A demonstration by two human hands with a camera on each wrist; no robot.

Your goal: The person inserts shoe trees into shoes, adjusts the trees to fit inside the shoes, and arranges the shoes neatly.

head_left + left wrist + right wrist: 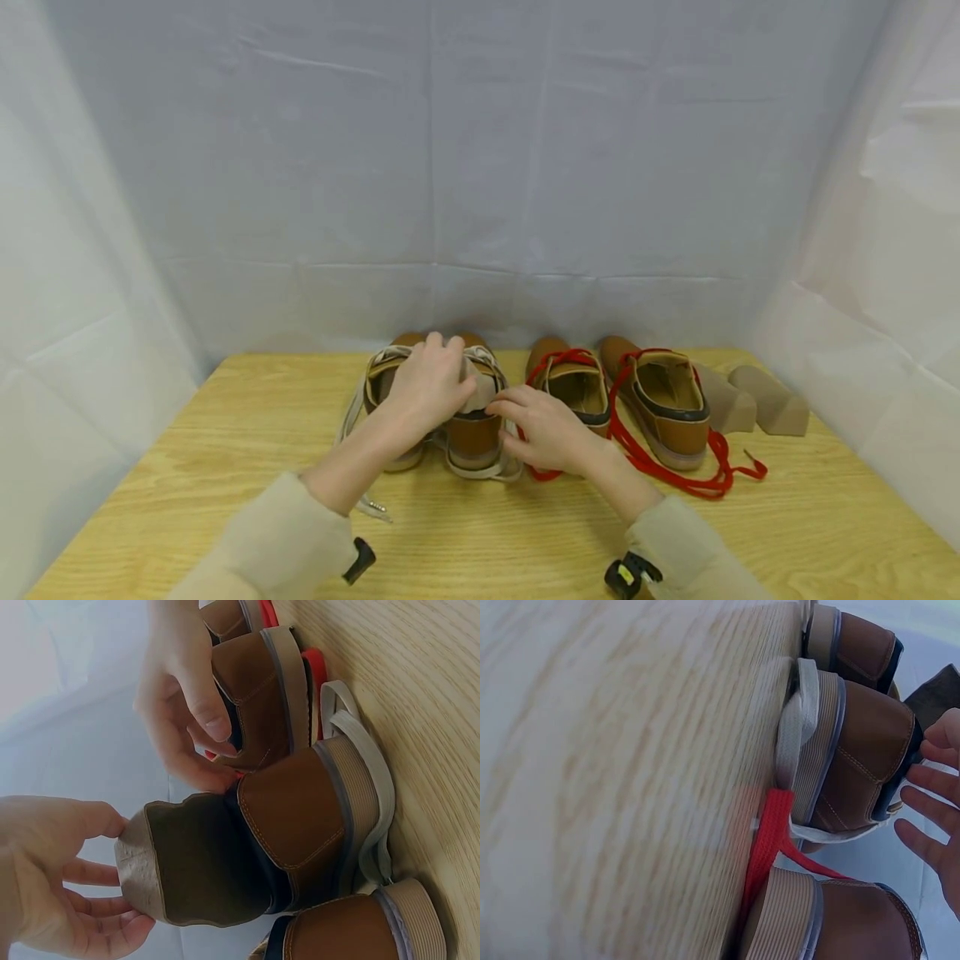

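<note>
Two brown shoes with beige laces stand side by side on the wooden table (225,450). My left hand (431,383) (52,877) reaches over them and grips the free end of a dark insole (480,393) (195,870) that sticks up out of the right-hand shoe (472,437) (300,817) (862,757). My right hand (543,429) (180,697) (937,825) is at that shoe's heel collar, thumb tip touching it and fingers loosely spread. The other beige-laced shoe (382,383) stands under my left wrist.
A second brown pair (573,387) (663,400) with red laces (675,475) stands just right of my right hand. Two beige wedge-shaped blocks (772,404) lie at the far right. A beige lace (795,727) trails over the table. White cloth walls close in three sides.
</note>
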